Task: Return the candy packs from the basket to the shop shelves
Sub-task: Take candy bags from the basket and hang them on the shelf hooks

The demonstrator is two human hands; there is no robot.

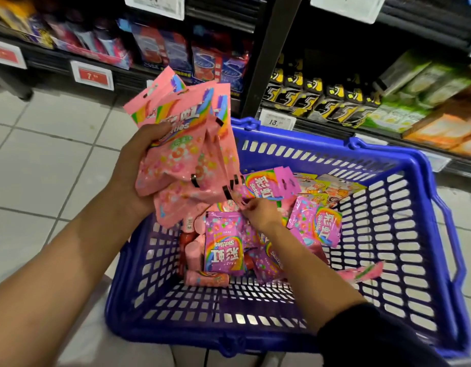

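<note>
My left hand (pixel 139 165) grips a fanned bunch of several pink Skittles packs (pixel 186 144), held up above the left rim of the blue basket (pixel 403 234). Down inside the basket, my right hand (pixel 258 213) pinches the corner of another pink pack (pixel 268 186) lying among the rest. More pink and purple Skittles packs (pixel 223 245) lie loose on the basket floor, along with pink tube-shaped candy rolls (pixel 206 279) and a few yellow-orange packs (pixel 329 189) at the far side.
Dark shop shelves stand straight ahead: blue and red gum boxes (pixel 202 62) on the left bay, black-yellow boxes (pixel 321 102) and green and orange packs (pixel 414 107) on the right bay. White price tags (pixel 278 121) hang on the shelf edges. Pale tiled floor (pixel 49 160) lies to the left.
</note>
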